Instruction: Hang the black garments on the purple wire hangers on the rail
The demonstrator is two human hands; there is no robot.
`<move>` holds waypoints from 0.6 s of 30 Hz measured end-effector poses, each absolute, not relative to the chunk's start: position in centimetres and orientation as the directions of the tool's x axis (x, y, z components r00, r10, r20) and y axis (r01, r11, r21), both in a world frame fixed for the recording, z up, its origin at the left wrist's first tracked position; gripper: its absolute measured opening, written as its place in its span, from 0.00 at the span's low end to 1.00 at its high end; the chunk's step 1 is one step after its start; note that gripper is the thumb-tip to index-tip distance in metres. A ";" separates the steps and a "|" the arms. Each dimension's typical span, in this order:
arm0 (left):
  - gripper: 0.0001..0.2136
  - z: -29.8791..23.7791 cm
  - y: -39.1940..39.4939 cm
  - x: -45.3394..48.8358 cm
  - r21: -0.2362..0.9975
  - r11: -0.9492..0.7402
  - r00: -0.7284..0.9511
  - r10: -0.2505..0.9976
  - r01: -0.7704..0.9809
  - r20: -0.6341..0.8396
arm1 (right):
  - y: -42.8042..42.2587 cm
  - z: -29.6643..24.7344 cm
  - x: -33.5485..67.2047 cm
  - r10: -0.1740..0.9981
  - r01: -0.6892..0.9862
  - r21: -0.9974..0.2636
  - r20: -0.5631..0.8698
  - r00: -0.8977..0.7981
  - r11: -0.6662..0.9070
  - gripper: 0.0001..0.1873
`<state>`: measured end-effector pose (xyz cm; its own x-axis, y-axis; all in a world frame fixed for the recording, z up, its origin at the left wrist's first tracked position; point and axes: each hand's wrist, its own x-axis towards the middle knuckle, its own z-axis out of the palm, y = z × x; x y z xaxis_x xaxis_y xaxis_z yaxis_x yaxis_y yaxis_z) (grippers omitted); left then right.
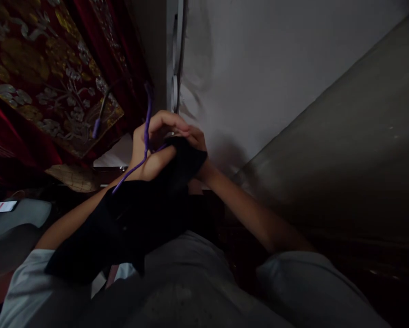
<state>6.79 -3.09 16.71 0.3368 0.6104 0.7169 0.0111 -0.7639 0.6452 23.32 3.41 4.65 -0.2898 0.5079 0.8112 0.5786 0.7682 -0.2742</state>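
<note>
My left hand (151,146) is curled around a thin purple hanger (147,132) whose hook rises above my fingers. A black garment (136,223) drapes from the hanger down over my left forearm and lap. My right hand (194,139) is closed on the top edge of the black garment, right beside the left hand. Both hands meet in the middle of the view, in front of a white wall. The fingertips of the right hand are partly hidden by the cloth.
A red and gold floral curtain (43,68) hangs at the upper left. A white wall (276,68) and a grey slanted surface (344,136) fill the right. A phone (4,206) with a lit screen lies on a grey cushion at the left.
</note>
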 end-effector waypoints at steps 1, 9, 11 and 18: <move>0.09 16.7 -3.3 6.5 0.614 -0.787 0.368 0.587 0.051 0.721 | 3.2 4.2 23.4 0.493 0.553 -0.279 0.823 -0.283 0.785 0.35; 0.17 15.7 -2.7 4.2 0.672 -0.729 0.375 0.663 0.128 0.648 | 1.8 5.8 27.6 0.550 0.501 -0.289 0.656 -0.517 0.816 0.48; 0.18 15.2 -2.3 4.3 0.686 -0.726 0.366 0.654 0.056 0.662 | 1.6 5.9 27.8 0.594 0.526 -0.316 0.610 -0.525 0.790 0.48; 0.29 11.6 -0.7 1.5 0.877 -0.480 0.071 0.875 0.007 0.479 | 1.1 5.1 31.6 0.678 0.701 -0.310 0.656 -0.331 0.642 0.47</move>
